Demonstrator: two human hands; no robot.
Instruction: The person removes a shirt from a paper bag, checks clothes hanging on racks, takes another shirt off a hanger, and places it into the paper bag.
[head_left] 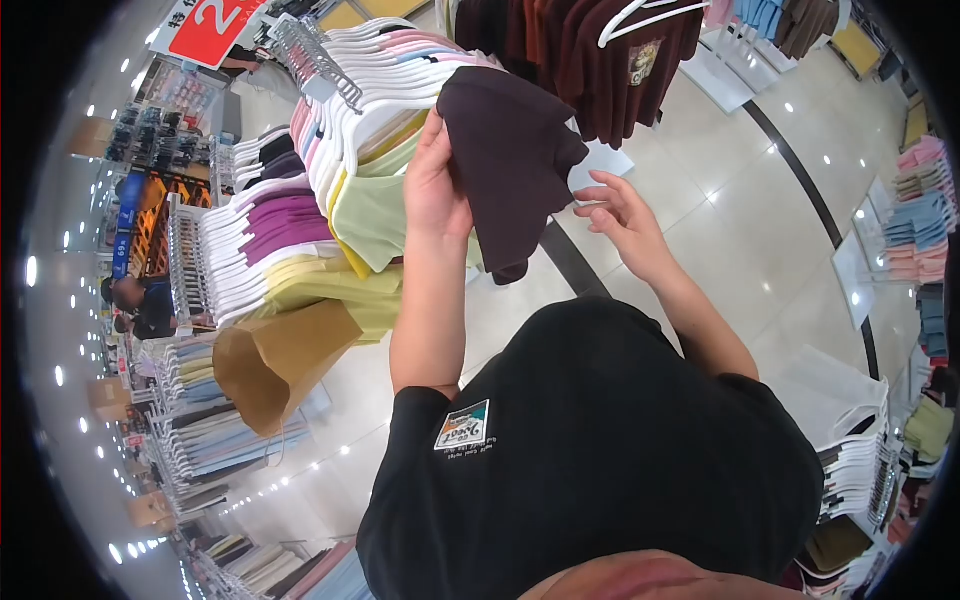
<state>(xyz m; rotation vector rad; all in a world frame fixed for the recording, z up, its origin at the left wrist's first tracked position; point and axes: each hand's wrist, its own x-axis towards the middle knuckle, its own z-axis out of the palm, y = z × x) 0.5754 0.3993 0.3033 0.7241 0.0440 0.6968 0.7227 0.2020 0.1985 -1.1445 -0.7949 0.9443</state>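
Note:
My left hand (437,185) grips a dark plum-brown folded garment (512,165) by its left edge, with the thumb lying along the cloth. The garment hangs in loose folds in front of my chest, and its exact kind cannot be made out. Just right of its lower right edge, my right hand (625,222) is held apart from the cloth with fingers spread and nothing in it. Right behind the garment, white hangers (385,85) carry a row of clothes, among them a pale green top (375,212) close to my left wrist.
Maroon shirts (640,70) hang on a rack ahead. Purple tops (285,225) and yellow-green ones (325,285) hang at left, beside an open brown paper bag (285,360). A red sale sign (215,30) stands top left. A person (150,305) is at far left. Tiled floor (740,200) lies to the right.

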